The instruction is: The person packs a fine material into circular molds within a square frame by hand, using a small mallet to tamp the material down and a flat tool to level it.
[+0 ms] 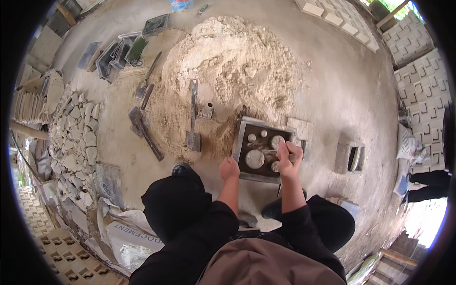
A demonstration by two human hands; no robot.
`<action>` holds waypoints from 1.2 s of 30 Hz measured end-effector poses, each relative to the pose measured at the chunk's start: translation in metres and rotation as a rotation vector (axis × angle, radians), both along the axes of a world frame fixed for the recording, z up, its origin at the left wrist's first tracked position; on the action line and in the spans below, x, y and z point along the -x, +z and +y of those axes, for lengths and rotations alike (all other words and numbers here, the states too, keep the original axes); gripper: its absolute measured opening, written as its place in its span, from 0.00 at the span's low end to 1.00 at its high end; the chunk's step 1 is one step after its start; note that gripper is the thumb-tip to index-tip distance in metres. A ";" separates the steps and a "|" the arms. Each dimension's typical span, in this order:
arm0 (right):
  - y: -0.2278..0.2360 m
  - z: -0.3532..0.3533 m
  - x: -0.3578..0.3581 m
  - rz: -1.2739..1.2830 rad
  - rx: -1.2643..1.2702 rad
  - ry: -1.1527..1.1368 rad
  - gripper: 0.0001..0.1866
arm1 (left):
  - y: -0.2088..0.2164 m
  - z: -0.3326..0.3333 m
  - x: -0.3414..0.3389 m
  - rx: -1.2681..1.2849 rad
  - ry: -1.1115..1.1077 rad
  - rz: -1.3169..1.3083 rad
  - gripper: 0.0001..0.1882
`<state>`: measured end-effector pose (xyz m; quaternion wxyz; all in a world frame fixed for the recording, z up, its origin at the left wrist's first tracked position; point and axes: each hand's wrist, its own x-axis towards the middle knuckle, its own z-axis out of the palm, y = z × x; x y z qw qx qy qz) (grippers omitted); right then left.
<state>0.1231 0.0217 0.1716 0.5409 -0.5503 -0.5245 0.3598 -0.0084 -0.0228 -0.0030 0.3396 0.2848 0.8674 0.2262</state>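
A rectangular mould point(259, 178) with a grey rim lies on the ground in front of me. Several pale round pieces of different sizes, the largest a disc point(255, 159), sit on its dark inner face. Over its right side my right hand point(289, 160) is closed, fingers curled; a thin pale bar seems to stick out leftward beneath them, but what it belongs to is hidden. Just outside the mould's left edge, my left hand point(229, 169) makes a fist. Whether anything is inside that fist does not show.
A heap of pale sandy powder point(232, 57) rises beyond the mould. Left of it lie a shovel-like tool point(193, 118), a hammer-like tool point(142, 130) and metal moulds point(114, 54). Broken stones point(73, 137) spread at far left; a hollow block point(350, 156) stands right.
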 end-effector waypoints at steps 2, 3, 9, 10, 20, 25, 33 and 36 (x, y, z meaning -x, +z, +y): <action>-0.033 -0.006 -0.020 -0.095 -0.012 0.021 0.18 | 0.005 0.010 -0.007 0.051 -0.066 -0.041 0.21; -0.045 -0.004 -0.027 -0.145 -0.027 0.038 0.18 | 0.005 0.009 -0.010 0.022 -0.067 -0.058 0.21; -0.001 -0.009 -0.012 0.034 0.060 0.065 0.19 | -0.003 0.004 0.003 0.025 -0.091 -0.002 0.21; 0.001 -0.010 -0.017 0.020 0.070 0.076 0.19 | -0.005 0.006 0.000 0.031 -0.109 -0.013 0.21; -0.002 -0.023 -0.030 0.095 0.076 -0.101 0.19 | -0.004 0.003 -0.003 -0.045 -0.071 0.006 0.21; -0.033 -0.025 -0.044 0.092 0.045 -0.198 0.19 | 0.000 0.005 -0.007 -0.038 -0.096 -0.008 0.21; -0.040 -0.036 -0.047 -0.019 -0.165 -0.176 0.18 | 0.004 0.007 -0.011 0.013 -0.105 0.026 0.21; -0.038 -0.023 -0.046 0.111 -0.038 -0.182 0.18 | -0.001 0.009 -0.004 -0.071 -0.068 0.012 0.21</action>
